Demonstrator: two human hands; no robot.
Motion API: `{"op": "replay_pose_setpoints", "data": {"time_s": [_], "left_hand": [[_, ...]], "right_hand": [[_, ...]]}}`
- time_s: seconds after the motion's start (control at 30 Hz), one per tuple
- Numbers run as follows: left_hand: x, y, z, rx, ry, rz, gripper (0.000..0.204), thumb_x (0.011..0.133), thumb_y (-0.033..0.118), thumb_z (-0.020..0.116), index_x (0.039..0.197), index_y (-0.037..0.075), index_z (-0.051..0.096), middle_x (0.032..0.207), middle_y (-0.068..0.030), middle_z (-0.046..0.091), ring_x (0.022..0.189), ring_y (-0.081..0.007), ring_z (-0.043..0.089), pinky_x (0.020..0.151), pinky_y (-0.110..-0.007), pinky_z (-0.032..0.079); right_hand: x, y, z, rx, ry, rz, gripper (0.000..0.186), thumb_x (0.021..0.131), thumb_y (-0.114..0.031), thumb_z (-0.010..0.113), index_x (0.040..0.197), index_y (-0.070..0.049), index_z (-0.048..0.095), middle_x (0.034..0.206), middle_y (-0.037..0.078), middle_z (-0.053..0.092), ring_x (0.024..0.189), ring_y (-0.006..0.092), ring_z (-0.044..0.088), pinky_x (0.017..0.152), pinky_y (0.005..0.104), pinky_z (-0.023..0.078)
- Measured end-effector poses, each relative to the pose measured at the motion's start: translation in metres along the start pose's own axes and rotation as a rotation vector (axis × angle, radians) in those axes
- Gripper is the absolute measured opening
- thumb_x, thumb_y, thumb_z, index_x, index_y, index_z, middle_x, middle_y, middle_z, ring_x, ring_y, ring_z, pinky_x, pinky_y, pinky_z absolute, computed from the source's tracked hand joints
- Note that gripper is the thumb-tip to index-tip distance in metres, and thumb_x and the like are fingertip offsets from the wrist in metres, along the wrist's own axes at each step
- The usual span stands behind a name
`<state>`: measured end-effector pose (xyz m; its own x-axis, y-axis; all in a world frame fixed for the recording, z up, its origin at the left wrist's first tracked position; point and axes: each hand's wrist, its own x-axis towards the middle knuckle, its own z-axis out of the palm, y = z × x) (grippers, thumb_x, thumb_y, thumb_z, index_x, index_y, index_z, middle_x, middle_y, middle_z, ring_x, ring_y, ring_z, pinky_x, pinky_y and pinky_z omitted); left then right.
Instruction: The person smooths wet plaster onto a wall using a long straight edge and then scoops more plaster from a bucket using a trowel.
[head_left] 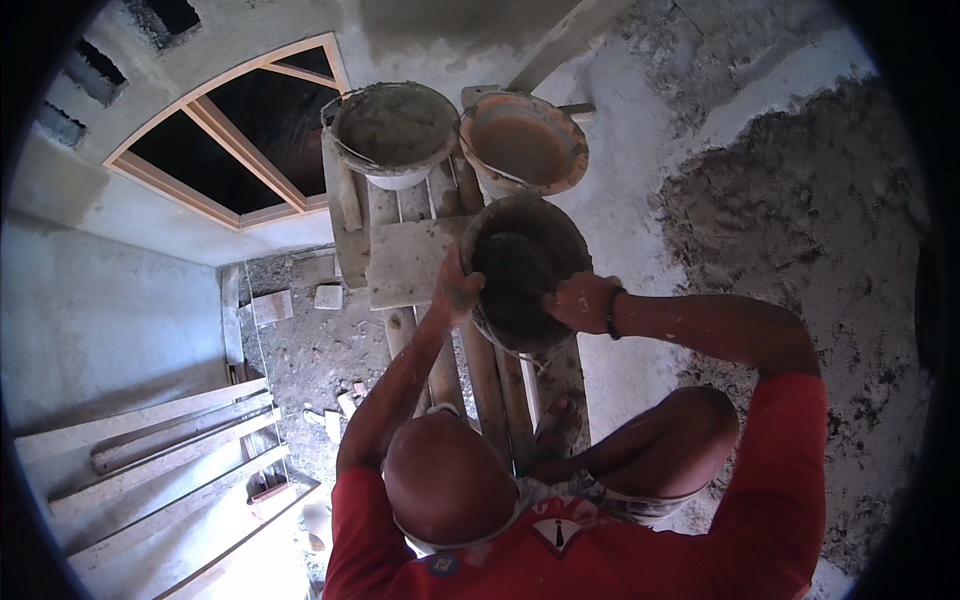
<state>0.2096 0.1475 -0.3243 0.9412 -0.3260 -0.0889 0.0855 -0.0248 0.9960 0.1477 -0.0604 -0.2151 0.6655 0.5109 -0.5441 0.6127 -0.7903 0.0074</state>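
Note:
A dark round bucket [578, 248] with grey mortar [520, 255] in it is tilted toward me. My left hand [460, 285] is closed on its left rim, thumb over the edge. My right hand [580, 300], with a dark band at the wrist, is closed like a fist at the right of the opening. What it grips is hidden in the shadow inside. Just behind are a white bucket [400, 183] filled with grey mortar and an orange-rimmed bucket [578, 170] holding brownish water. A square mortar-smeared board [415, 262] lies left of the dark bucket.
I am on a raised platform of wooden poles [443, 375], my bare foot [558, 425] on it. Beyond its left edge, the floor lies lower. A wooden window frame [245, 145] is at the far left; planks [165, 440] are at left. A partly plastered wall [780, 220] rises at right.

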Motion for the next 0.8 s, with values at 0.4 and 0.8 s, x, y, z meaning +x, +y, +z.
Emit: {"op": "replay_pose_setpoints", "data": {"time_s": [0.4,0.8], "left_hand": [[-0.010,0.001,0.021,0.085,0.147,0.096,0.044,0.066,0.007,0.045,0.109,-0.003,0.042,0.093,-0.0266,0.053,0.088,-0.0405,0.054,0.079,-0.044,0.042],[-0.021,0.010,0.017,0.017,0.244,0.046,0.045,0.065,0.007,0.044,0.109,-0.003,0.044,0.093,-0.0240,0.057,0.089,-0.0363,0.057,0.081,-0.040,0.044]], "right_hand": [[0.038,0.023,-0.012,-0.118,-0.107,0.272,0.022,0.079,-0.015,0.051,0.091,-0.008,0.068,0.087,0.012,0.067,0.083,0.0252,0.065,0.069,0.0386,0.052],[0.018,0.038,-0.010,0.110,0.054,-0.180,0.018,0.081,-0.014,0.046,0.082,-0.011,0.064,0.092,0.013,0.063,0.085,0.0231,0.062,0.066,0.0420,0.051]]}}
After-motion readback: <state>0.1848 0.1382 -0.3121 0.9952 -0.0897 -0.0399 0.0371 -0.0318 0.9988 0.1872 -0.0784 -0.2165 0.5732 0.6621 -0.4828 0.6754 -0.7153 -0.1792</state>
